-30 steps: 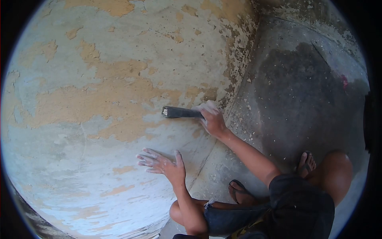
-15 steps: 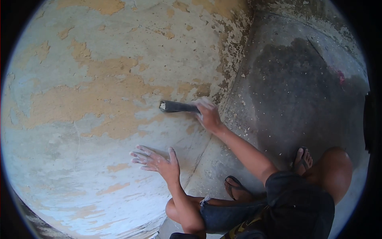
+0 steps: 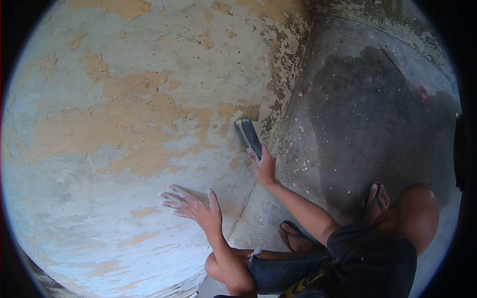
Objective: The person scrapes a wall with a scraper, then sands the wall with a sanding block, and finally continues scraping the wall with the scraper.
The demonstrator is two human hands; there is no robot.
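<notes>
My right hand (image 3: 263, 161) is closed round the lower end of a dark, flat-faced block-like tool (image 3: 250, 135). The tool's far end lies at the wall (image 3: 164, 64), by patches of peeled paint near the wall's foot. My left hand (image 3: 194, 202), whitened with dust, has its fingers spread against the wall lower in the view and holds nothing. Orange-tan patches (image 3: 134, 116) show through the pale paint. What the tool is exactly, I cannot make out.
Grey floor (image 3: 303, 129) with scattered flakes meets the wall along a slanting edge. A large dark damp patch (image 3: 367, 124) covers part of it. My sandalled feet (image 3: 298, 237) and bent knees are at the lower right. A small pink mark (image 3: 423, 94) lies beyond.
My right hand has moved down the view, and the tool has swung from pointing left to pointing up, its broad face now showing. My left hand has barely shifted.
</notes>
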